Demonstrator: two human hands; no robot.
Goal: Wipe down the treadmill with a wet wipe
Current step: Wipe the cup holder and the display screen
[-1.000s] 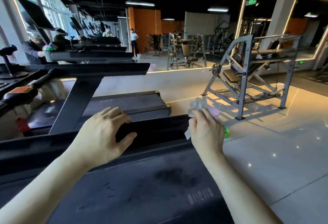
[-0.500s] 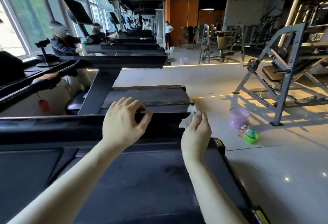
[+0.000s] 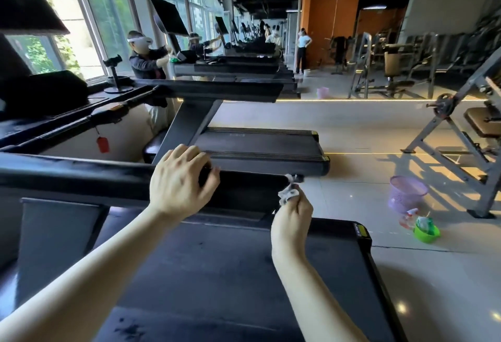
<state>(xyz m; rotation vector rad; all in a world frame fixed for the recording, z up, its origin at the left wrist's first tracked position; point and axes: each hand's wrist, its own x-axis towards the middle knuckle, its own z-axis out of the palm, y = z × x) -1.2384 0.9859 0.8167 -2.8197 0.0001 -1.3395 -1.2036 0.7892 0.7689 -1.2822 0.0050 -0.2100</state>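
A black treadmill handrail (image 3: 81, 176) runs across the view from the left, ending at the right near the middle. Below it lies the dark running belt (image 3: 217, 274). My left hand (image 3: 180, 179) rests on top of the rail, fingers curled over its far edge. My right hand (image 3: 292, 214) pinches a crumpled white wet wipe (image 3: 288, 192) just below the rail's right end, the wipe touching the end cap.
On the floor to the right stand a purple mesh bin (image 3: 406, 192), a spray bottle (image 3: 408, 218) and a green bowl (image 3: 427, 233). A grey weight machine (image 3: 461, 130) stands at far right. Another treadmill (image 3: 257, 146) sits beyond the rail. People work at treadmills further back.
The view has swung left and down. My right hand dropped lower with the wipe to the rail's right end. My left hand stayed on the rail.
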